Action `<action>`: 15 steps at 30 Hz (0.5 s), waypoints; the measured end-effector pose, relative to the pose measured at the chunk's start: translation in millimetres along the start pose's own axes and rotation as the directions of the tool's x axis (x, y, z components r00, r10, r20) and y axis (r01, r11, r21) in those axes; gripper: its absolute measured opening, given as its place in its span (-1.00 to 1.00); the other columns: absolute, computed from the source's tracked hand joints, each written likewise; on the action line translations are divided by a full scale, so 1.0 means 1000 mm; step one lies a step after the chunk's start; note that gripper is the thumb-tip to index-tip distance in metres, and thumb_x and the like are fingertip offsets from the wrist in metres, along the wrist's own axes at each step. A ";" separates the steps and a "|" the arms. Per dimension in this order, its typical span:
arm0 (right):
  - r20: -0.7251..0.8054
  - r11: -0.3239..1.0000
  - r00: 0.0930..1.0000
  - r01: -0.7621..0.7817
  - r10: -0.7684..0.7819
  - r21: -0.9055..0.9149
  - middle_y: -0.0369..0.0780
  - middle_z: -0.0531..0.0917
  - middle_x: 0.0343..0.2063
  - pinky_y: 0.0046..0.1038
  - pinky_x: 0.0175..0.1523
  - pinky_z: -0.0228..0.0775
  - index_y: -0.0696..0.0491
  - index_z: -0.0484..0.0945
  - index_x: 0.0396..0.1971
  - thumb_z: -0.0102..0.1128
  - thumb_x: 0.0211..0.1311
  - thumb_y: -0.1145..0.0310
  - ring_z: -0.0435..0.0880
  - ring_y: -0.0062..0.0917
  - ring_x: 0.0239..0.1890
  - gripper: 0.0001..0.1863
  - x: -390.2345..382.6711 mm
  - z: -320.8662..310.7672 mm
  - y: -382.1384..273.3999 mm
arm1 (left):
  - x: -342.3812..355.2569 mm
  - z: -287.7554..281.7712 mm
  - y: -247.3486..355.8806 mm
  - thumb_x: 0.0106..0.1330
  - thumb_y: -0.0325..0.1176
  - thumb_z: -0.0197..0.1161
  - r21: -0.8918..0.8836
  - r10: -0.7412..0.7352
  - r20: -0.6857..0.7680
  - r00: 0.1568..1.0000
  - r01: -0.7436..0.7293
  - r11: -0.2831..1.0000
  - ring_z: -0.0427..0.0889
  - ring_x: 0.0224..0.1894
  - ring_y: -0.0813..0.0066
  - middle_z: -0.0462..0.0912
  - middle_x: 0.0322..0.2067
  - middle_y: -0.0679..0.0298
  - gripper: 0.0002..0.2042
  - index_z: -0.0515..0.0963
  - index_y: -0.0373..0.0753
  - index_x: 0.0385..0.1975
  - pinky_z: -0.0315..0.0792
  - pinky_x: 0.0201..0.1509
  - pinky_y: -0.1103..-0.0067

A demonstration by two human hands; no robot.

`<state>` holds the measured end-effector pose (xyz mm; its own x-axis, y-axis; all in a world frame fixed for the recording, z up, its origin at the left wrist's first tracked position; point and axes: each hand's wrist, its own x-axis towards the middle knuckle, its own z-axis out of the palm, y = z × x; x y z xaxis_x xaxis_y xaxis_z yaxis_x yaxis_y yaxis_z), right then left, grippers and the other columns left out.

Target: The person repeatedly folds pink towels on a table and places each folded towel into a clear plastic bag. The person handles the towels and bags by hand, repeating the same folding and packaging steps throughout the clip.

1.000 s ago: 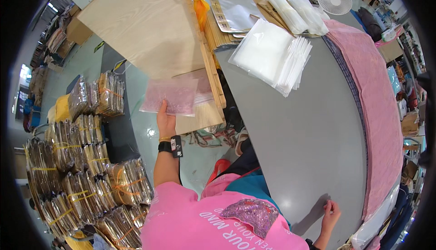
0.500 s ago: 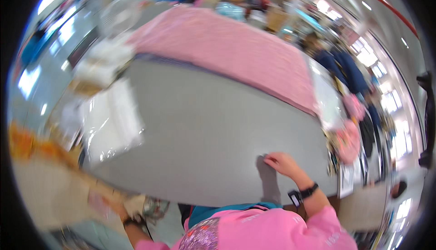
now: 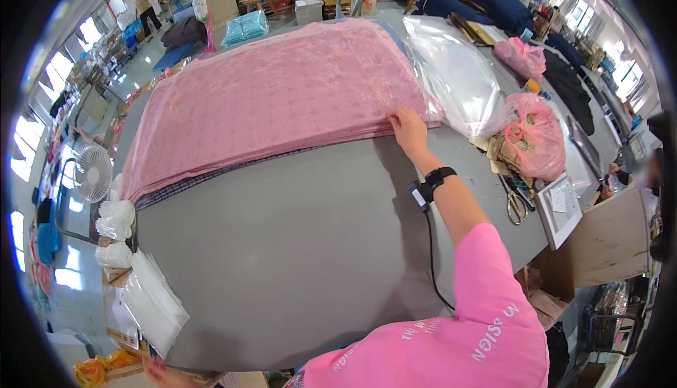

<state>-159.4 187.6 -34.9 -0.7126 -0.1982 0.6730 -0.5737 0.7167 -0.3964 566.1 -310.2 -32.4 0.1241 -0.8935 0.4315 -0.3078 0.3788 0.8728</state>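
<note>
A stack of pink patterned fabric (image 3: 282, 92) lies folded across the far half of the grey table, with a dark checked cloth (image 3: 211, 174) showing under its near edge. At the near right corner of the stack, my right hand (image 3: 409, 131) has its fingers closed on the edge of the pink fabric. My left hand (image 3: 166, 374) is low at the lower left, beside the table's near edge and below a pile of clear plastic bags (image 3: 151, 300). It is blurred and cut off by the frame, so its fingers cannot be made out.
On the right lie clear plastic sheets (image 3: 458, 78), a pink plastic bag (image 3: 536, 138), scissors (image 3: 516, 208) and a white frame (image 3: 560, 208). White bundles (image 3: 115, 219) and a fan (image 3: 93, 174) stand at the left. A cable (image 3: 431, 261) hangs from my right wrist.
My right hand has moved forward from the bare tabletop to the pink fabric's near edge. My left hand remains low at the left. The view has swung, and the scene is sharper.
</note>
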 end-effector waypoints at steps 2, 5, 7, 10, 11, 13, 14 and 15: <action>0.049 0.982 0.989 -0.143 0.138 0.122 -0.13 0.67 -0.30 -0.29 -0.10 0.51 0.06 0.62 -0.20 0.29 0.30 0.42 0.67 -0.15 -0.20 -0.88 0.013 -0.001 -0.002 | -0.013 0.089 0.056 0.58 -0.26 0.03 -0.089 0.041 0.176 0.984 -0.026 0.996 0.58 -0.07 0.43 0.60 -0.09 0.21 -0.64 0.50 -0.33 0.22 0.51 0.08 0.47; -0.045 0.946 0.991 -0.110 0.129 0.305 -0.03 0.68 -0.31 -0.16 -0.11 0.49 0.09 0.60 -0.20 0.21 0.35 0.44 0.64 0.02 -0.20 -0.91 0.051 -0.018 -0.008 | -0.060 0.235 0.136 0.56 -0.26 0.07 -0.195 0.123 0.574 0.810 -0.011 0.981 0.58 -0.27 0.58 0.65 -0.27 0.30 -0.68 0.59 -0.32 0.10 0.52 -0.14 0.59; -0.274 0.932 0.958 0.177 -0.089 0.315 -0.01 0.67 -0.29 -0.17 -0.11 0.48 0.09 0.57 -0.14 0.21 0.36 0.46 0.64 0.02 -0.19 -0.87 0.082 -0.035 -0.009 | -0.095 0.313 0.185 0.61 -0.21 0.04 -0.170 0.159 0.862 0.482 -0.021 0.985 0.67 -0.23 0.55 0.70 -0.22 0.25 -0.65 0.58 -0.30 0.15 0.56 -0.13 0.57; -0.107 0.956 0.983 0.172 -0.150 0.237 -0.01 0.66 -0.28 -0.18 -0.11 0.47 0.09 0.54 -0.14 0.16 0.38 0.46 0.64 -0.02 -0.17 -0.88 0.096 -0.062 -0.009 | -0.142 0.413 0.236 0.62 0.04 -0.02 -0.081 0.035 0.995 0.093 0.557 0.826 0.73 -0.06 0.29 0.66 0.04 -0.04 -0.39 0.31 -0.44 0.35 0.65 -0.03 0.47; 0.104 0.991 0.992 0.062 -0.074 0.115 -0.01 0.67 -0.28 -0.21 -0.12 0.48 0.10 0.54 -0.15 0.15 0.38 0.46 0.65 -0.04 -0.17 -0.89 0.089 -0.072 -0.010 | -0.155 0.436 0.244 0.61 0.04 0.00 -0.006 -0.032 0.999 0.039 0.716 0.698 0.72 -0.03 0.22 0.63 0.10 -0.09 -0.37 0.27 -0.45 0.36 0.67 -0.03 0.44; 0.275 1.000 0.961 -0.003 0.000 0.008 -0.01 0.67 -0.29 -0.22 -0.12 0.49 0.11 0.54 -0.17 0.14 0.38 0.45 0.65 -0.04 -0.18 -0.90 0.067 -0.098 -0.019 | -0.167 0.469 0.246 0.57 0.07 0.07 -0.001 -0.134 0.987 0.089 0.835 0.550 0.72 -0.03 0.19 0.63 0.08 -0.10 -0.35 0.31 -0.46 0.32 0.66 -0.04 0.44; 0.296 0.999 0.955 -0.038 0.035 0.003 0.00 0.66 -0.29 -0.21 -0.12 0.48 0.11 0.54 -0.18 0.14 0.38 0.43 0.65 -0.03 -0.18 -0.89 0.053 -0.112 -0.029 | -0.168 0.480 0.241 0.55 0.08 0.11 -0.013 -0.164 0.982 0.092 0.902 0.431 0.72 -0.03 0.18 0.64 0.07 -0.10 -0.34 0.33 -0.47 0.30 0.66 -0.04 0.45; 0.288 0.997 0.956 0.033 -0.053 0.072 -0.01 0.66 -0.31 -0.21 -0.13 0.48 0.11 0.55 -0.17 0.15 0.37 0.43 0.65 -0.04 -0.20 -0.89 0.038 -0.128 -0.041 | -0.167 0.486 0.233 0.53 0.05 0.13 -0.012 -0.169 0.981 0.096 0.896 0.444 0.71 -0.02 0.19 0.65 0.06 -0.07 -0.38 0.36 -0.45 0.26 0.65 -0.01 0.42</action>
<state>-110.7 236.1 86.8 -0.7674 -0.4196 0.4847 -0.6247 0.6596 -0.4179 14.8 -190.3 -11.7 -0.8615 -0.3864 -0.3295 -0.0144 -0.6300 0.7765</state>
